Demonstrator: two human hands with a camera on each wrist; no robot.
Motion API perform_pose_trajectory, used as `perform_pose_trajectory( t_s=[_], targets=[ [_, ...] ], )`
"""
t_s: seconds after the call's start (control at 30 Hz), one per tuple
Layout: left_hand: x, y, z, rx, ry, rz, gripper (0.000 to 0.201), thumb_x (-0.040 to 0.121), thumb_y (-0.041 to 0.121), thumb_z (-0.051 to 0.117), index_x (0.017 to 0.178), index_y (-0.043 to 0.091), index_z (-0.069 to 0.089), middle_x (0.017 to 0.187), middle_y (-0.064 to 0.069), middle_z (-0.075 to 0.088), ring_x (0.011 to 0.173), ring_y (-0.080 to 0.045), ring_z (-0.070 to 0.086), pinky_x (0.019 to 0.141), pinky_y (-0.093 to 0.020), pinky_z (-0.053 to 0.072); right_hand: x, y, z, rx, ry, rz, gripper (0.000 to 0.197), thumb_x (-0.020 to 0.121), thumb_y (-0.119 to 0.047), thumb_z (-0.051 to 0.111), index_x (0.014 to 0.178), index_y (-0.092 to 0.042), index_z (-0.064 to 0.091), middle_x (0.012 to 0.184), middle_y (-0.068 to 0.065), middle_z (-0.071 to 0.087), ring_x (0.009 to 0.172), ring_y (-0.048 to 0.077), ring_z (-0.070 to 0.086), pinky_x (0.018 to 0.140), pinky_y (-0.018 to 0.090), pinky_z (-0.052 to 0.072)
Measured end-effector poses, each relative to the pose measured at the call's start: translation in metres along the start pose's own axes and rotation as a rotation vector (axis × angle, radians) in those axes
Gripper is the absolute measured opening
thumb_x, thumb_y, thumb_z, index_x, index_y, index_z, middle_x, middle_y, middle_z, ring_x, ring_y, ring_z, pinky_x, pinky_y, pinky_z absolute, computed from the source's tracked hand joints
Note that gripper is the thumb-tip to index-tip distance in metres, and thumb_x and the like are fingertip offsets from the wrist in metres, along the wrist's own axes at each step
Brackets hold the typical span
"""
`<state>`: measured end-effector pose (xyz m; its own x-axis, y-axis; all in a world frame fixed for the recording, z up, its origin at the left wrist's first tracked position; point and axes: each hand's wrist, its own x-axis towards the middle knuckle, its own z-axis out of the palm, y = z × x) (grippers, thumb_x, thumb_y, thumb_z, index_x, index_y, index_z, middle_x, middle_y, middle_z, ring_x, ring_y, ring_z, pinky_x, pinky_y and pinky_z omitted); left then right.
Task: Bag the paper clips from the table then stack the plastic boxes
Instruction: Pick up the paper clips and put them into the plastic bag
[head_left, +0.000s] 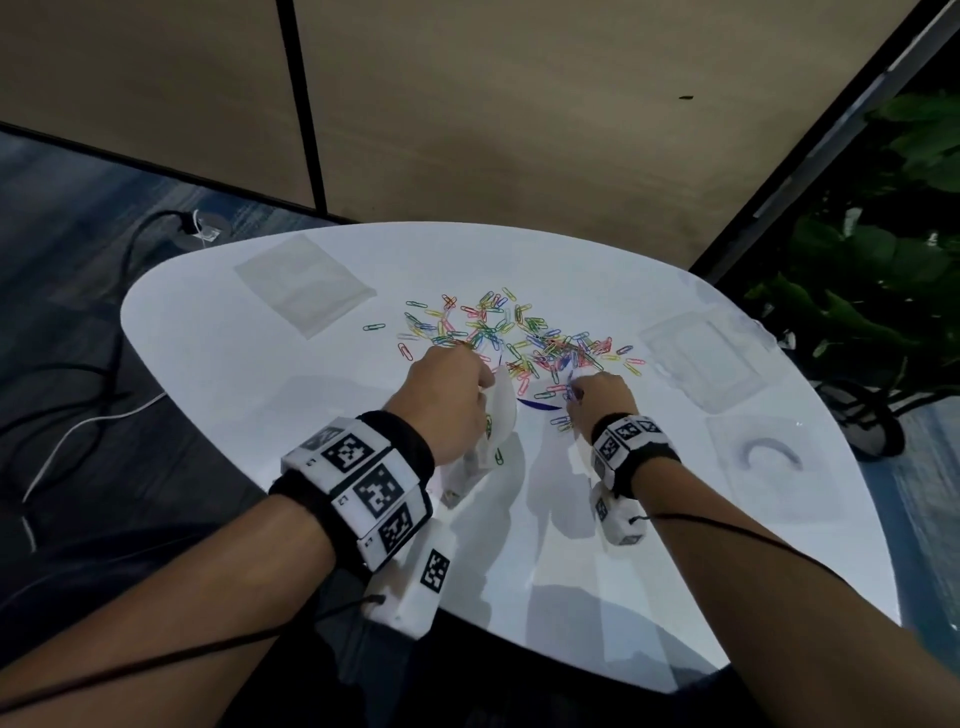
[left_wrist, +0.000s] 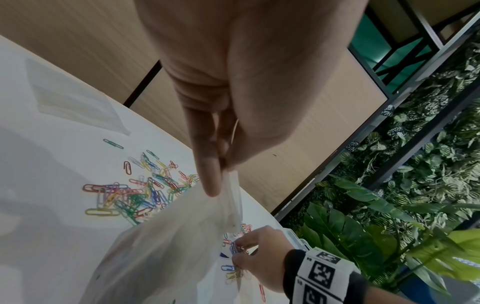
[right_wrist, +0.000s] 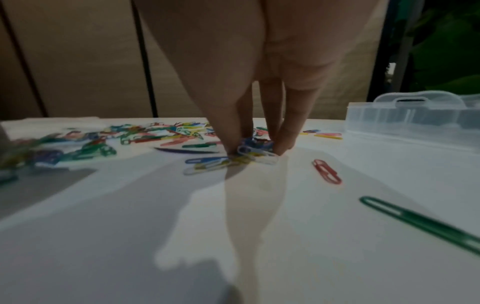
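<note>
While the left hand (head_left: 451, 400) pinches the rim of a thin, translucent plastic bag (left_wrist: 166, 242) between thumb and fingers, holding its mouth just off the white, glossy, rounded surface (head_left: 249, 374), the right hand (head_left: 602, 400) closes its fingertips (right_wrist: 284, 144) on a small cluster of coloured wire paper clips (right_wrist: 255, 153) at the near edge of the pile. That left grip is closed on the bag; the right grip is gathering clips against the surface, thumb on one side and fingers on the other.

The move ahead appears to turn on one relation: the bag's open mouth lies directly to the left of the pinched clips, close by, with only a narrow strip of bare surface and a dark blue sliver-shaped mark between the two hands. A short leftward carry would likely bring the clips over the opening.

Most of the scattered paper clips (head_left: 498, 332) lie beyond both hands, spread in a loose band running left to right, nearer the right hand at their dense end. They are thin, smooth, coated wire loops in red, blue, green, yellow and white, inclined to snag together.

One clear, ribbed plastic box with a moulded handle (right_wrist: 415, 117) sits to the right of the clips, another clear plastic box (head_left: 774, 462) nearer; both unstacked. A flat clear plastic packet (head_left: 304, 283) lies far left.
</note>
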<state>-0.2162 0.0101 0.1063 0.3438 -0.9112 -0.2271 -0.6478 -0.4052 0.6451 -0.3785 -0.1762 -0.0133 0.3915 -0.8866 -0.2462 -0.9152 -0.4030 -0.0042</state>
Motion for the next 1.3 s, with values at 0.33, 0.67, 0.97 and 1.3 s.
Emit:
perform_pose_trajectory(
  t_s=[0.33, 0.67, 0.97, 1.3],
  targets=[
    [0.001, 0.003, 0.000, 0.018, -0.023, 0.014, 0.036, 0.094, 0.009, 0.051, 0.127, 0.012, 0.065, 0.123, -0.014, 0.067, 0.102, -0.032, 0.069, 0.097, -0.039, 0.055, -0.001, 0.029, -0.011, 0.621, -0.047, 0.277, 0.022, 0.087, -0.024, 0.068, 0.093, -0.005, 0.077, 0.086, 0.009, 0.073, 0.080, 0.022, 0.068, 0.081, 0.031, 0.058],
    [0.003, 0.006, 0.004, -0.068, -0.001, -0.014, 0.032, 0.093, 0.008, 0.054, 0.121, 0.009, 0.068, 0.122, -0.014, 0.066, 0.101, -0.034, 0.070, 0.091, -0.043, 0.058, -0.084, -0.025, -0.087, 1.635, -0.543, 0.054, 0.022, 0.090, 0.002, 0.063, 0.107, 0.015, 0.066, 0.097, 0.018, 0.074, 0.088, 0.020, 0.073, 0.074, 0.018, 0.057],
    [0.002, 0.007, 0.003, -0.037, 0.037, 0.047, 0.028, 0.088, 0.005, 0.054, 0.103, 0.013, 0.077, 0.097, -0.011, 0.075, 0.091, -0.027, 0.070, 0.087, -0.040, 0.058, -0.102, -0.067, -0.079, 0.861, -0.291, -0.374, 0.022, 0.078, -0.007, 0.061, 0.092, -0.015, 0.075, 0.094, 0.007, 0.073, 0.085, 0.019, 0.069, 0.081, 0.038, 0.057],
    [-0.001, -0.036, -0.051, -0.119, 0.154, -0.034, 0.023, 0.085, -0.002, 0.054, 0.096, 0.001, 0.074, 0.081, -0.021, 0.072, 0.073, -0.033, 0.073, 0.079, -0.040, 0.062, -0.047, 0.007, -0.019, 0.265, -0.362, 0.321, 0.080, 0.092, -0.051, 0.053, 0.151, -0.010, 0.018, 0.152, 0.019, 0.032, 0.136, 0.036, 0.039, 0.107, 0.042, 0.037]
  ],
)
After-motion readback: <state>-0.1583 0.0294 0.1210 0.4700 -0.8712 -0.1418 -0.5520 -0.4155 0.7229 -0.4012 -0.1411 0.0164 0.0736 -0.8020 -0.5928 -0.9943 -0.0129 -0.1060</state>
